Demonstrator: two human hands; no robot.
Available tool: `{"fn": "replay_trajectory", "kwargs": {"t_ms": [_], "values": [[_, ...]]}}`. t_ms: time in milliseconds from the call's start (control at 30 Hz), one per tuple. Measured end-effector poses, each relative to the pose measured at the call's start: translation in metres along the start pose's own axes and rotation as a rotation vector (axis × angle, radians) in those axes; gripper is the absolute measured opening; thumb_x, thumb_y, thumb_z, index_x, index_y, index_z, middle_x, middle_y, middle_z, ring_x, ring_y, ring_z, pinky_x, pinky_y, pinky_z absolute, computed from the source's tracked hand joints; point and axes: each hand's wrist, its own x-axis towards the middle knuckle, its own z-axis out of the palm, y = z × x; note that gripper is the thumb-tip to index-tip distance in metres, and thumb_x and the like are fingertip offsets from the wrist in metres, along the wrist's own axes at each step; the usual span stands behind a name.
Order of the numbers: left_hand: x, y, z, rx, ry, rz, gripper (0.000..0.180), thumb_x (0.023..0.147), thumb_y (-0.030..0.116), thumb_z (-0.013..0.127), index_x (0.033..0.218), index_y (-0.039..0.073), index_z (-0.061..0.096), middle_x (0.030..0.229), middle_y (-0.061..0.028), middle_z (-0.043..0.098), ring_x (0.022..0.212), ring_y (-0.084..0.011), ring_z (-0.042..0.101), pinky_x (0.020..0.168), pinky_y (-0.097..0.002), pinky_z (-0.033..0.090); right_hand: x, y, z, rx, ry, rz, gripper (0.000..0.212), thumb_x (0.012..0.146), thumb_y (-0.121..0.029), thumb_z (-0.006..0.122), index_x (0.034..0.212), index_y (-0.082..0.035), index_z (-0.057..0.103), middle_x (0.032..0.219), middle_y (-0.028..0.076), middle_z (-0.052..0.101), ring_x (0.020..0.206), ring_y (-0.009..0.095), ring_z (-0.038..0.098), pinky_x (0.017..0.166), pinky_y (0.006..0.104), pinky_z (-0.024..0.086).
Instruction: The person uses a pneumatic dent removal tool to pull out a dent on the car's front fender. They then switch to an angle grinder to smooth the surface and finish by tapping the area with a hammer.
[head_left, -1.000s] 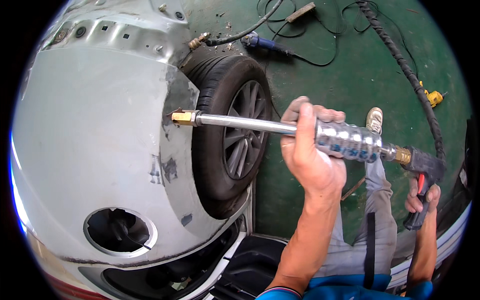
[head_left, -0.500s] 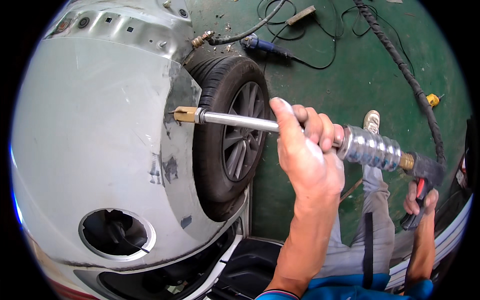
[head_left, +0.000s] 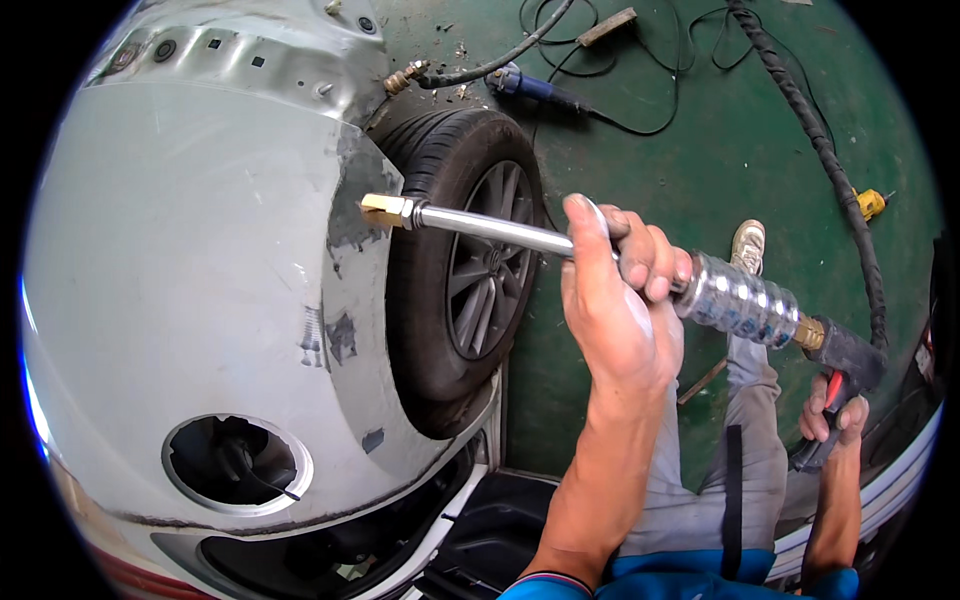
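Observation:
A slide-hammer dent puller slants across the view, with a brass tip, a bare metal rod and a ribbed metal weight. My left hand is closed around the rod, just ahead of the weight. On the right, my right hand grips the black pistol handle beside its red trigger. The brass tip is over a grey sanded patch on the edge of the pale car panel; whether it touches, I cannot tell. Below that patch are more dark bare spots.
A car wheel sits beside the panel edge. An open round hole is in the panel's lower part. On the green floor lie a blue angle grinder, cords and a yellow tool. A thick wrapped cable runs to the handle.
The brass tip has shifted right and slightly up along the patch and looks turned about its axis. My left hand has moved slightly right with the rod; my right hand is slightly lower.

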Motion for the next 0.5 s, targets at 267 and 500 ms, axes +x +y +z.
{"fn": "replay_trajectory", "kwargs": {"t_ms": [267,500], "values": [[0.01,0.004,-0.005,0.046,0.014,0.025,0.035,0.104,0.044,0.046,0.089,0.013,0.048,0.061,0.0042,0.031,0.053,-0.0091,0.032,0.062,-0.0298,0.037,0.018,0.004,0.003,0.011,-0.023,0.01,0.048,0.062,-0.012,0.073,0.098,0.017,0.059,0.083,0.02,0.064,0.05,0.024,0.058,0.051,0.0392,0.05],[0.012,0.005,-0.004,0.059,0.005,0.021,0.035,0.104,0.044,0.047,0.089,0.012,0.048,0.061,0.0039,0.032,0.055,-0.0097,0.033,0.063,-0.0308,0.037,0.02,0.006,0.008,0.035,-0.028,0.01,0.046,0.062,-0.011,0.072,0.097,0.017,0.059,0.081,0.02,0.063,0.051,0.024,0.059,0.052,0.0384,0.05]]}}
